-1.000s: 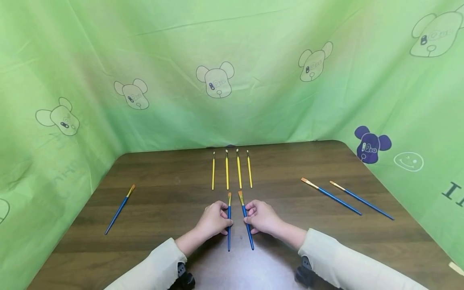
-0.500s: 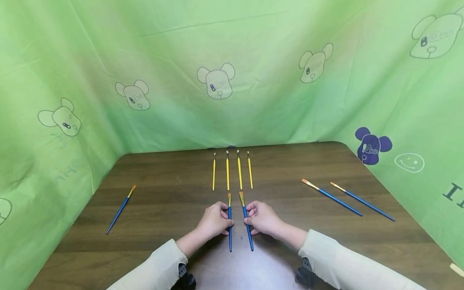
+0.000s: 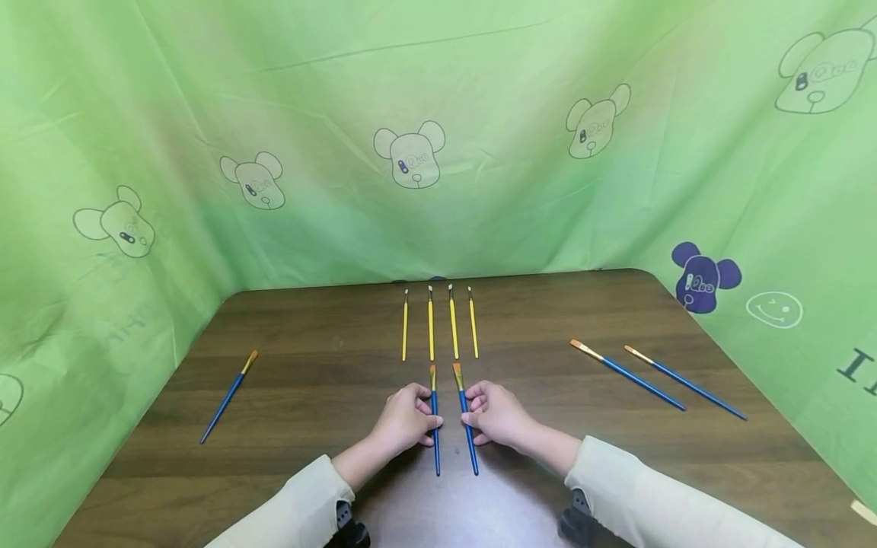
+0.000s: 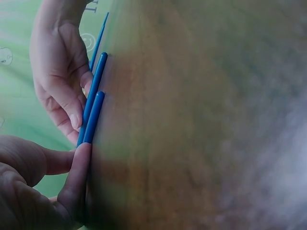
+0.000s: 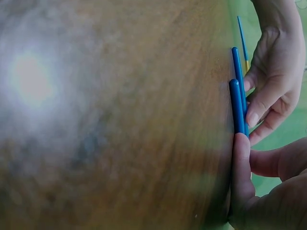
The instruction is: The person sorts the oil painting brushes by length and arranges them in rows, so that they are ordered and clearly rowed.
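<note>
In the head view, my left hand (image 3: 404, 417) pinches a blue-handled paintbrush (image 3: 435, 449) between thumb and fingers, its orange bristles pointing away from me. My right hand (image 3: 498, 413) pinches a second blue paintbrush (image 3: 472, 450), a small gap to the right of the first and slightly slanted. Both brushes lie at the table surface. Just beyond their tips, several yellow paintbrushes (image 3: 453, 327) lie side by side in a row. Each wrist view shows the rounded handle ends, with the left hand's brush (image 4: 96, 112) nearer in the left wrist view. Some fingertips are hidden behind the handles.
One blue paintbrush (image 3: 228, 397) lies slanted on the left of the brown wooden table (image 3: 308, 327). Two more, a wider brush (image 3: 626, 373) and a thinner brush (image 3: 685, 382), lie on the right. A green printed cloth (image 3: 493, 213) surrounds the table's back and sides.
The handle end of the left hand's brush has swung slightly to the right, and the right brush's handle end slightly to the left. Both hands keep their hold.
</note>
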